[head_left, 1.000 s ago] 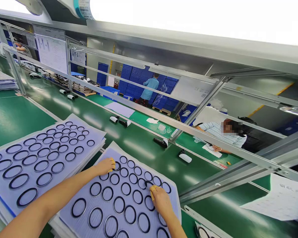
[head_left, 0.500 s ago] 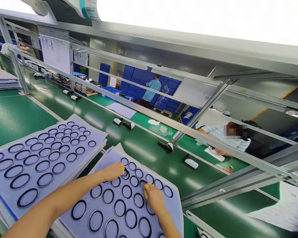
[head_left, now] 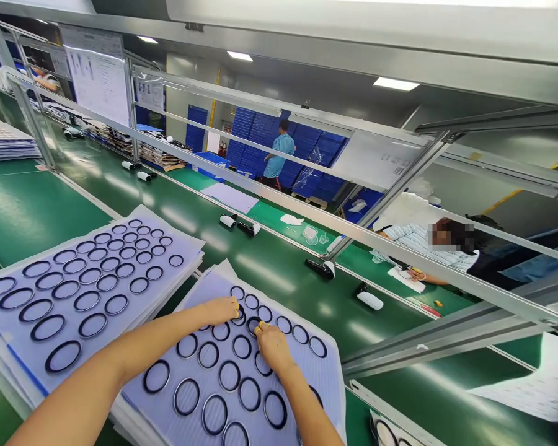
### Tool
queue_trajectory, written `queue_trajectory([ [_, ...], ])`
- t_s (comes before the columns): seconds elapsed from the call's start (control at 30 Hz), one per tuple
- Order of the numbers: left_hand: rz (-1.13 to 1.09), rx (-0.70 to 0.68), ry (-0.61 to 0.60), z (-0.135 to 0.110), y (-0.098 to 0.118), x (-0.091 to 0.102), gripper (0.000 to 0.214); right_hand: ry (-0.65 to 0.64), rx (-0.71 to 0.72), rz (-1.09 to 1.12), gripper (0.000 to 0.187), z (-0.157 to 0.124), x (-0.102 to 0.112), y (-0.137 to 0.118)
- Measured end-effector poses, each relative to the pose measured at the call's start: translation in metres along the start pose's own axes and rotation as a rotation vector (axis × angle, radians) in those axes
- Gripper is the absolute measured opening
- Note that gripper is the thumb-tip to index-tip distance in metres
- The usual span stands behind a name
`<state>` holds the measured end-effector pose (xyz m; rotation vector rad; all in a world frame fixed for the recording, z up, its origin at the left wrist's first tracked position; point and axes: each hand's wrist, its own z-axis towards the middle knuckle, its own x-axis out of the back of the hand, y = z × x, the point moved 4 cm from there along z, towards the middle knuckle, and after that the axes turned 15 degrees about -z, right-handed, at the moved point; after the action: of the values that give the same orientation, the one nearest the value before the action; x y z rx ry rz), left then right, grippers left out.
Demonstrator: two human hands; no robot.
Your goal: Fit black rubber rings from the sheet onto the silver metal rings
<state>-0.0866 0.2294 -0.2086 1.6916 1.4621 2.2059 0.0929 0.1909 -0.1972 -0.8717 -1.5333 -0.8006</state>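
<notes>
My left hand [head_left: 224, 310], with yellow finger covers on its fingertips, reaches over the front stack of sheets [head_left: 302, 384]. Its fingers are closed at a black ring [head_left: 240, 319], partly hidden beneath them. Close by on the right, my right hand [head_left: 274, 348], also with yellow finger covers, pinches another black ring [head_left: 253, 324] by its edge. Around both hands, several black rings lie flat in rows on the pale sheet, such as one ring [head_left: 229, 375] nearer to me. My right hand and forearm cover some of them.
A second stack of sheets [head_left: 134, 310] bearing rows of rings stands at the left. Beyond runs a green conveyor belt [head_left: 270, 272] with black-and-white parts [head_left: 370, 300]. A metal frame [head_left: 390, 192] crosses ahead. A person [head_left: 413, 238] sits opposite; another [head_left: 279, 158] stands farther back.
My right hand has moved left with its ring, closer to my left hand. My left hand stays near the same spot on the sheet. The camera view has tilted slightly.
</notes>
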Motion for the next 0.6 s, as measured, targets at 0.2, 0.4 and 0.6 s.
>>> queue_trajectory([
  [0.2, -0.313, 0.037, 0.196, -0.011, 0.013, 0.018, 0.027, 0.163, -0.222, 0.576, 0.022, -0.013, 0.002, 0.013],
  [0.4, -0.893, 0.185, 0.474, -0.038, 0.044, 0.021, 0.028, 0.411, -0.462, 1.451, 0.041, -0.061, 0.002, 0.005],
  [0.6, -1.486, 0.255, 0.389, -0.084, 0.124, -0.007, 0.039, 0.346, -0.563, 2.042, 0.038, -0.139, 0.004, -0.047],
])
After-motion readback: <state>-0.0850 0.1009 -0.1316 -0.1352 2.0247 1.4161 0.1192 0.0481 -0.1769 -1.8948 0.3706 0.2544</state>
